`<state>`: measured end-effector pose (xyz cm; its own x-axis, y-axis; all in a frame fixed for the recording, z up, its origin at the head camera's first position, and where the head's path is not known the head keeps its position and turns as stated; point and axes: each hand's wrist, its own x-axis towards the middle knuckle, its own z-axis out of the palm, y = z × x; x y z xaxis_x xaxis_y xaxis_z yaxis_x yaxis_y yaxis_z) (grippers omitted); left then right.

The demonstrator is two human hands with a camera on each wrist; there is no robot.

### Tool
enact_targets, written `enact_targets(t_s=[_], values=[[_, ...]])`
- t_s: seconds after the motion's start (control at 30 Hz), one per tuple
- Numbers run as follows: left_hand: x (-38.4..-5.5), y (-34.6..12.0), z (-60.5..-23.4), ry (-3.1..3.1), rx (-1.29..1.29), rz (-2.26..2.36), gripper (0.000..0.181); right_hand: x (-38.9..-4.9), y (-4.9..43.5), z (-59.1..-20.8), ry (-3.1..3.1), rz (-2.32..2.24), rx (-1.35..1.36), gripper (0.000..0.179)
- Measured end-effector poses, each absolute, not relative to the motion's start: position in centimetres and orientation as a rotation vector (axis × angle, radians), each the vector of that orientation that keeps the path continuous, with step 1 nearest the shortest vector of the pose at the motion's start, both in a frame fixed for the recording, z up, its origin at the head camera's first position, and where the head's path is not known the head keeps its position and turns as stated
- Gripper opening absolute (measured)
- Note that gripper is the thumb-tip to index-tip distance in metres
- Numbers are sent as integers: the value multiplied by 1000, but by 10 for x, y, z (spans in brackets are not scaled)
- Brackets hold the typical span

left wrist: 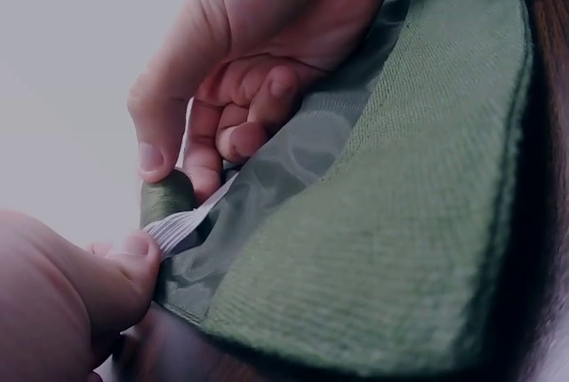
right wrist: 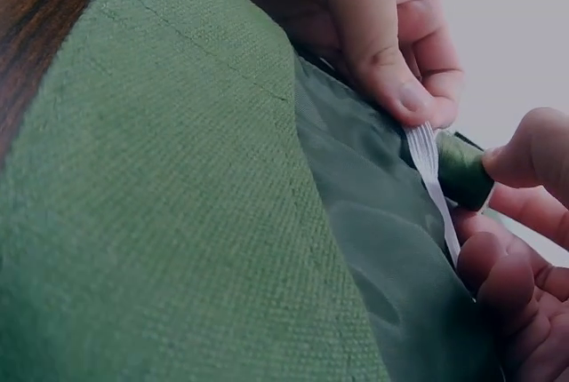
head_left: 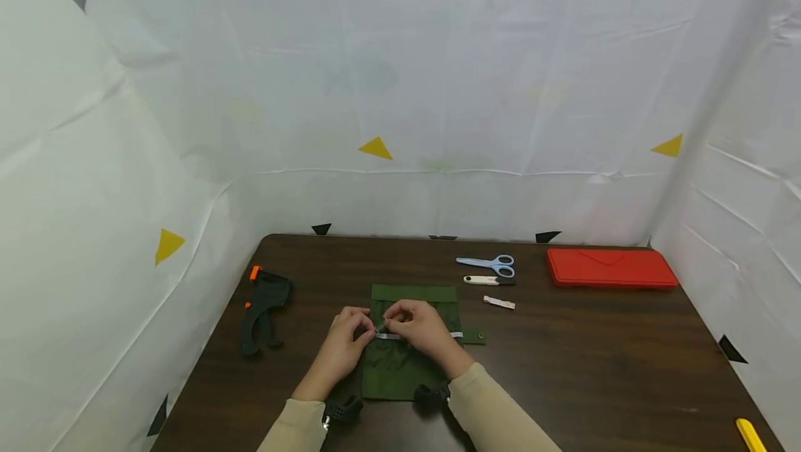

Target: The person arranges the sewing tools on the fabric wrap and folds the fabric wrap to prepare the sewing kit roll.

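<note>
A green fabric sewing pouch (head_left: 400,375) lies spread on the dark table, with a white elastic band (head_left: 391,336) running across its shiny lining. My left hand (head_left: 343,348) pinches the elastic near its left end, thumb on top, as the left wrist view shows up close. Between the thumb and fingers of my right hand (head_left: 416,327) is a small spool of green thread (right wrist: 464,169), held right beside the elastic (right wrist: 425,155). In the left wrist view the spool (left wrist: 169,197) overlaps the band, close to the left thumb. A small tab with a snap (head_left: 475,336) sticks out at the pouch's right side.
Light blue scissors (head_left: 491,264), a white-and-black handled tool (head_left: 488,280) and a short pale strip (head_left: 498,302) lie behind the pouch to the right. Farther right is a red case (head_left: 610,268). A dark tool with orange parts (head_left: 265,309) lies left, a yellow object (head_left: 749,434) front right.
</note>
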<state>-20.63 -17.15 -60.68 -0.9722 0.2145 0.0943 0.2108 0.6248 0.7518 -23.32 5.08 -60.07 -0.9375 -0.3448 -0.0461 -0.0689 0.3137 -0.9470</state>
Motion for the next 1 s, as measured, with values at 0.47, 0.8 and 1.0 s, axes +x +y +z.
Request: enact_targets(t_s=[0.47, 0.8, 1.0], values=[[-207, -172, -609, 2819, 365, 1319, 16, -238, 52, -603, 2401, -1578, -482, 15], [-207, -171, -608, 2837, 380, 1278, 16, -239, 49, -599, 2522, -1425, -584, 15], [-207, -171, -608, 2827, 358, 1254, 15, -240, 47, -599, 2466, -1473, -492, 10]])
